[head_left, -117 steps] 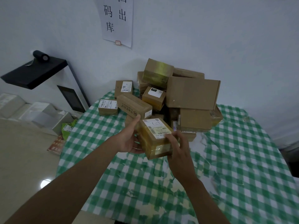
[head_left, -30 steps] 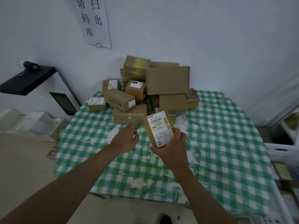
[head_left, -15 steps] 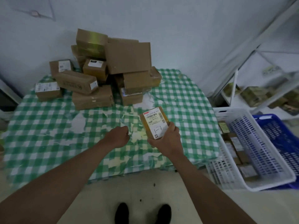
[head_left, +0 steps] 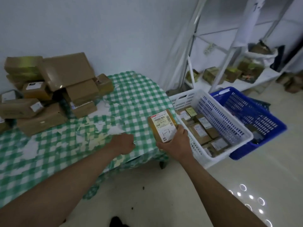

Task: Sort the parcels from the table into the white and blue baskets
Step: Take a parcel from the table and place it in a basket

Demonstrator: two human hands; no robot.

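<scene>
- Green-checked cloth covers the bench point(head_left: 131, 95), which stands against a pale wall.
- Right hand point(head_left: 176, 145) has its grip closed round a labelled parcel point(head_left: 162, 125), held above the bench's right edge, just beside the white basket point(head_left: 229, 122).
- Left hand point(head_left: 123, 143) is a loose fist holding nothing, over the cloth.
- White basket holds several parcels; blue basket point(head_left: 255, 112) stands against its far side.
- Piled parcels point(head_left: 49, 89) sit at the bench's back left.
- White shelving point(head_left: 229, 63) stands behind the baskets.
</scene>
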